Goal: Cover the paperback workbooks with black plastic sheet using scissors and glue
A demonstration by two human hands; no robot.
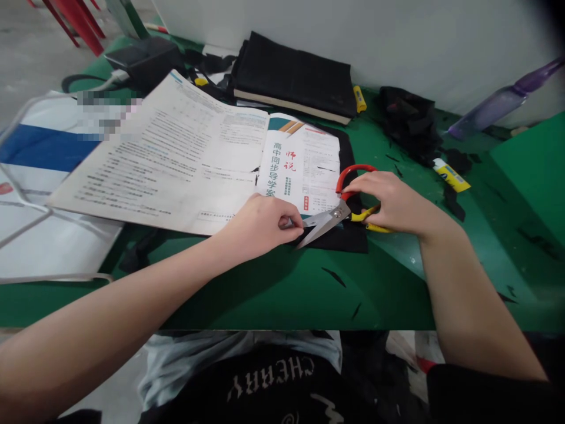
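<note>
Scissors (338, 213) with one red and one yellow handle loop are in my right hand (392, 197), its fingers in the loops. Their blades are apart and point left, around the edge of a black sheet (348, 241); whether it is cloth or paper, I cannot tell. My left hand (265, 227) pinches that black edge between thumb and finger, right at the blade tips. An open book (176, 165) lies on top of the black sheet, its printed cover flap (282, 159) showing Chinese characters. The black material sticks out past the flap's right and lower edges.
Behind the book lies a thick black-covered book (295, 70). A black crumpled heap (408, 121), a yellow-and-white glue tube (451, 175) and a purple bottle (494, 109) are to the right. Black scraps (334, 277) dot the green table (282, 300). A white-and-blue bag (44, 147) sits left.
</note>
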